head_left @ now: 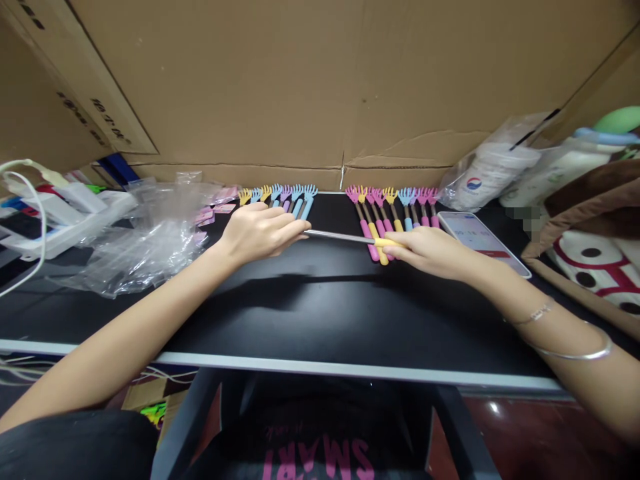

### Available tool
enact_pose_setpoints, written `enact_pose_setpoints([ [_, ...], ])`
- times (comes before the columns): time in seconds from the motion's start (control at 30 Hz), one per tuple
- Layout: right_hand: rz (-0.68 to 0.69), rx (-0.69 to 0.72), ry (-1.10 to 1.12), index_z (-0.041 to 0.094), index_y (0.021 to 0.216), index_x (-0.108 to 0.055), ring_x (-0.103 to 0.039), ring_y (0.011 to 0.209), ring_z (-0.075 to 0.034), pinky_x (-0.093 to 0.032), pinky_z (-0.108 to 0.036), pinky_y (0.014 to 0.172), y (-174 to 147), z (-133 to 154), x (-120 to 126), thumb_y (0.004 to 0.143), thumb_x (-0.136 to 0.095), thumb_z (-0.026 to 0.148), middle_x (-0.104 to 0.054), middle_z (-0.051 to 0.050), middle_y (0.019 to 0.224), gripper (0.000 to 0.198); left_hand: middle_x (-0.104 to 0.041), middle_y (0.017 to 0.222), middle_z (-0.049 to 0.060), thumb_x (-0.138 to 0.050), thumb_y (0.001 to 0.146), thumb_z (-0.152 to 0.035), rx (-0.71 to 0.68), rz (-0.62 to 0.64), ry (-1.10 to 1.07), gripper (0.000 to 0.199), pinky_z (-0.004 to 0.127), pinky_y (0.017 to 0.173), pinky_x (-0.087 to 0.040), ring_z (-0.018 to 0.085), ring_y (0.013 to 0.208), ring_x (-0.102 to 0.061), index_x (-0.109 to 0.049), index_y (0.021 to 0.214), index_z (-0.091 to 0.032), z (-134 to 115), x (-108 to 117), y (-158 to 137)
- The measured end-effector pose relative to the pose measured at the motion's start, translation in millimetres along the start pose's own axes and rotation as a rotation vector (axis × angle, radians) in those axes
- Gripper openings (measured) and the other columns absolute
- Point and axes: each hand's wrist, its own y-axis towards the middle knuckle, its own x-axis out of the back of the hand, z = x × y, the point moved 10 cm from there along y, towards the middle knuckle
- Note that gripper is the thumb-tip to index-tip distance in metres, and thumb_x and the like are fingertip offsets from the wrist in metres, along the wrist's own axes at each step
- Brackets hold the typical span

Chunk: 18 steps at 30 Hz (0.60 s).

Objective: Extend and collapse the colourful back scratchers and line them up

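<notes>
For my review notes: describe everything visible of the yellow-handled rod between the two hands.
The yellow-handled rod has a slim, silvery, metal-looking shaft and a yellow handle. It is held crosswise above the black tabletop. The left hand closes over one end, hiding it; the right hand holds the handle, partly covering it.

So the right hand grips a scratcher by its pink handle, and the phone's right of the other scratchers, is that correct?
Not quite: the head view shows the handle is yellow, not pink. The right hand does grip the scratcher by it, and the phone lies right of the other scratchers.
</notes>
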Motion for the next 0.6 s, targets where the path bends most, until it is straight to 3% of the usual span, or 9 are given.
enact_pose_setpoints([
  [0.2,0.038,-0.028,0.059,0.023,0.083,-0.064,-0.058,0.065,-0.012,-0.036,-0.023,0.062,1.7,-2.5,-7.2,0.091,-0.028,0.055,-0.066,0.001,0.076,0.049,-0.063,0.063,0.003,-0.031,0.097,-0.042,-0.013,0.023,-0.004,0.041,0.029,0.051,-0.024,0.013,0.058,-0.056,-0.067,0.087,-0.024,-4.6,-0.1,1.9],
  [0.47,-0.114,0.013,-0.159,0.023,0.079,-0.064,-0.055,0.054,-0.011,-0.029,-0.023,0.053,0.6,2.9,4.2,0.093,-0.029,0.049,-0.065,0.001,0.066,0.045,-0.067,0.065,0.0,-0.037,0.096,-0.038,-0.052,-0.044,0.043,0.034,0.025,0.05,-0.025,0.013,0.058,-0.06,-0.066,0.087,-0.024,-12.6,-6.6,-0.7],
  [0.6,-0.242,0.002,-0.345,0.023,0.076,-0.063,-0.053,0.05,-0.011,-0.022,-0.024,0.049,-1.9,7.5,13.3,0.093,-0.028,0.049,-0.063,0.0,0.058,0.047,-0.07,0.071,0.001,-0.036,0.096,-0.041,-0.006,0.004,-0.051,0.035,0.023,0.05,-0.026,0.014,0.06,-0.062,-0.066,0.09,-0.023,-13.7,-17.1,-1.8],
])
